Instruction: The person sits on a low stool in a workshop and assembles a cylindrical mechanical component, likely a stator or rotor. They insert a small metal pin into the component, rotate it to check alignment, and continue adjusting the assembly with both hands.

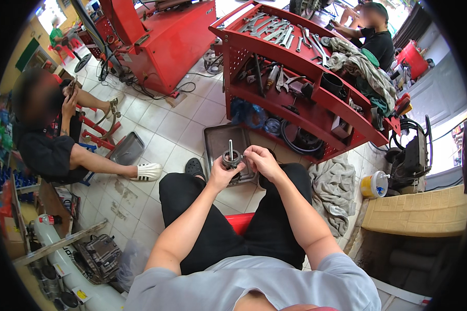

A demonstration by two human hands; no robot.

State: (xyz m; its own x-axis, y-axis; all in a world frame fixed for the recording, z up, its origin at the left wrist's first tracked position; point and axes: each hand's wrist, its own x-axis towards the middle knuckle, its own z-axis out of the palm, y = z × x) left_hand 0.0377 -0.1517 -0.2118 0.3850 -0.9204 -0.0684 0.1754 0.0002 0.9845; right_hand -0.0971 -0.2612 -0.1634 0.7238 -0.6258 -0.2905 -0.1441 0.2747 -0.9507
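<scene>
Over the dark metal tray [219, 137], my left hand [222, 173] is closed around a round metal part with a shaft [231, 158]. Its thin, bright shaft points upward. My right hand [263, 163] is at the part's right side, thumb and fingers pinched together. Whatever those fingertips hold, if anything, is too small to make out. The lower side of the part is mostly covered by my left fingers.
Ahead to the right stands a red tool trolley [229, 65] with several wrenches [280, 32] on top. A grey cloth [333, 194] and a white-yellow bucket [373, 185] lie to my right. Another person [46, 135] sits at left near a grey tray [128, 149].
</scene>
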